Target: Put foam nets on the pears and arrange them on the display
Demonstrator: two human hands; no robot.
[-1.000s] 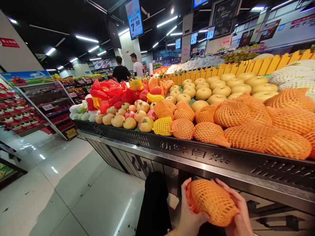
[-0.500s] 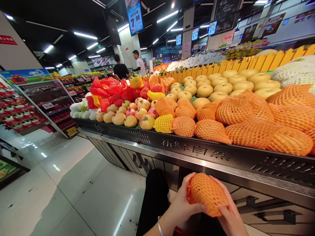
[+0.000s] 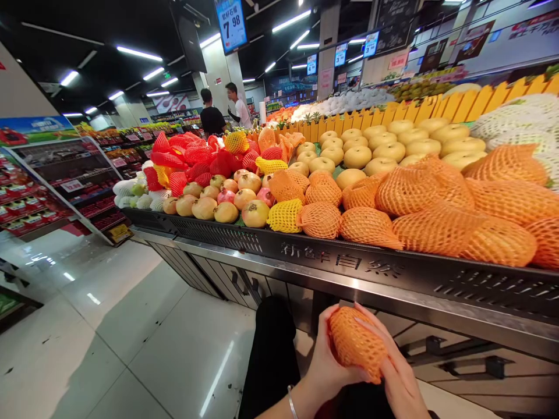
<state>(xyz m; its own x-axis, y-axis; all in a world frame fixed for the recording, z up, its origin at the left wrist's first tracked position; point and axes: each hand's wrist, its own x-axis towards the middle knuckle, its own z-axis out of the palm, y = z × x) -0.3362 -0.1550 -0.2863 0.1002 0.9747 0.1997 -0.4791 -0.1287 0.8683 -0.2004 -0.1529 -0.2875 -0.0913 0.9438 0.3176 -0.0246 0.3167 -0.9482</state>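
Observation:
Both my hands are low in the view, in front of the display. My left hand (image 3: pixel 332 361) cups a pear-shaped fruit in an orange foam net (image 3: pixel 356 343) from the left side. My right hand (image 3: pixel 399 378) presses on it from the right, its fingers lying over the net. A silver bangle (image 3: pixel 292 402) circles my left wrist. The fruit's skin is hidden by the net and my fingers. Just beyond my hands runs the steel edge of a fruit display (image 3: pixel 349 294), with my hands below it and not touching it.
The display holds bare yellow pears, several netted fruits, pomelos and red-netted fruit. A black trouser leg (image 3: pixel 271 343) shows at lower left. Tiled floor lies left, with shelves beyond. Two people (image 3: pixel 222 107) stand at the display's far end.
The netted fruit has turned more upright and looks narrower between my hands. My hands have shifted slightly left, and the whole view has tilted and moved up.

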